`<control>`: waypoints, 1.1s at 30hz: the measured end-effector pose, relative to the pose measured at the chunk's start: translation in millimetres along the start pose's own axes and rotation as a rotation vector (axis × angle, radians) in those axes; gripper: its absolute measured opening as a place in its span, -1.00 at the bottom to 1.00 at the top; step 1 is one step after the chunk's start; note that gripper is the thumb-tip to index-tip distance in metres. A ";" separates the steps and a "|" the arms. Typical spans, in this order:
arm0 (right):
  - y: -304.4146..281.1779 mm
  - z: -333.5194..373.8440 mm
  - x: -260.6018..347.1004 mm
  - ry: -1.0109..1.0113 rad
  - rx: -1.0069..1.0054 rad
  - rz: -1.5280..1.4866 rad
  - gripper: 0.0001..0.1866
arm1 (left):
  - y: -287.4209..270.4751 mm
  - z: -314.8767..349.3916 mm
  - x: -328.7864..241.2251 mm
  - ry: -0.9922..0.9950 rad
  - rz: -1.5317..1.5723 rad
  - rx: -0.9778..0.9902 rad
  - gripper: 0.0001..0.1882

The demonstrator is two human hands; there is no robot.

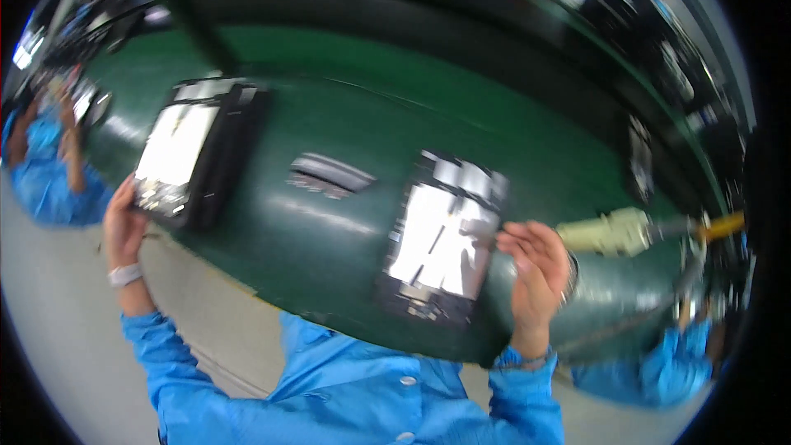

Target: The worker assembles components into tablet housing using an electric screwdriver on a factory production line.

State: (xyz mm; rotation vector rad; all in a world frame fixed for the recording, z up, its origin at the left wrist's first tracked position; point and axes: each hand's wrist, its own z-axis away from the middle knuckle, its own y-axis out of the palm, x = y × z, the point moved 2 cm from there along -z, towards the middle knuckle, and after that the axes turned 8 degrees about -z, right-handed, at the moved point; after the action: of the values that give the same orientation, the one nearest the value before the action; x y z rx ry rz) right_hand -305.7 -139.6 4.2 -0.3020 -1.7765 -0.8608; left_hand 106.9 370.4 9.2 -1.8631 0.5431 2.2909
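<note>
At the left, my left hand (125, 227) grips the near left corner of an opened tablet (171, 148), its silvery battery area facing up. That tablet lies on a thick dark stack (227, 144). A second opened tablet (437, 235) lies flat in front of me, with pale battery cells, dark strips and a circuit board at its near end. Beside its right edge is my right hand (540, 268), its fingers loosely stretched and holding nothing. Motion blur hides whether those fingertips touch the tablet. Between the two tablets rests a curved grey-black piece (334, 173) with small lumps along its near side.
A pale green handheld tool (606, 232) lies on the green bench (329, 272) at the right. A dark shelf (395, 16) runs along the back, with a green post (185, 21) at the left. Blue-sleeved people (53, 165) (659, 367) work at both sides.
</note>
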 end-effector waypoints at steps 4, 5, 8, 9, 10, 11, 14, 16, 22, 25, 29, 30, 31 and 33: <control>-9.4 3.1 15.4 -0.022 0.046 0.060 -0.67 | -28.8 4.2 -12.6 -0.062 -0.196 -0.018 -0.50; -18.1 7.7 24.1 -0.073 0.058 0.112 -0.69 | -35.3 0.3 -12.7 -0.029 -0.227 -0.033 -0.50; -45.4 29.7 43.1 -0.168 0.024 0.234 -0.74 | -27.2 -11.4 -7.5 0.220 -0.657 -0.219 -0.52; -59.1 38.7 47.5 -0.173 -0.083 0.335 -0.75 | -19.1 -13.7 -3.8 0.225 -0.597 -0.205 -0.52; -73.2 48.1 51.1 -0.178 -0.186 0.431 -0.76 | -6.9 -12.4 -2.3 0.232 -0.539 -0.197 -0.51; -85.5 53.9 50.4 -0.115 -0.316 0.568 -0.70 | -7.4 -17.1 2.3 0.231 -0.537 -0.188 -0.51; -97.3 49.5 53.8 -0.298 -0.134 1.235 -0.46 | -2.2 -23.7 10.8 0.325 -0.720 -0.217 -0.52; -102.1 53.6 41.7 -0.203 -0.115 1.277 -0.19 | 5.2 -19.4 8.4 0.374 -0.862 -0.319 -0.55; -99.6 48.6 29.4 -0.223 -0.026 1.309 -0.05 | 59.5 4.8 -8.0 0.745 -1.220 -0.534 -0.60; -90.2 53.4 31.6 -0.192 0.126 1.465 -0.11 | 126.6 23.8 -8.1 0.887 -1.182 -0.422 -0.68; -79.7 79.8 37.3 -0.070 0.351 1.621 -0.20 | 239.0 42.3 17.0 1.131 -1.152 -0.042 -0.77; -76.6 82.3 39.7 -0.066 0.415 1.625 -0.22 | 272.1 44.9 25.9 1.094 -1.098 0.056 -0.75; -72.3 81.4 39.5 -0.078 0.443 1.592 -0.25 | 297.2 42.6 35.9 1.070 -1.046 0.134 -0.74; -73.2 73.2 33.0 -0.111 0.441 1.610 -0.26 | 344.8 39.8 47.8 1.095 -1.121 0.331 -0.73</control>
State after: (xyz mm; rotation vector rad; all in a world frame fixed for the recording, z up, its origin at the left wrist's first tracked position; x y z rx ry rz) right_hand -413.5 -148.2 -6.7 -1.2272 -1.1723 0.6850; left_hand -53.9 60.2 34.7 -2.2037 -0.0960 0.4089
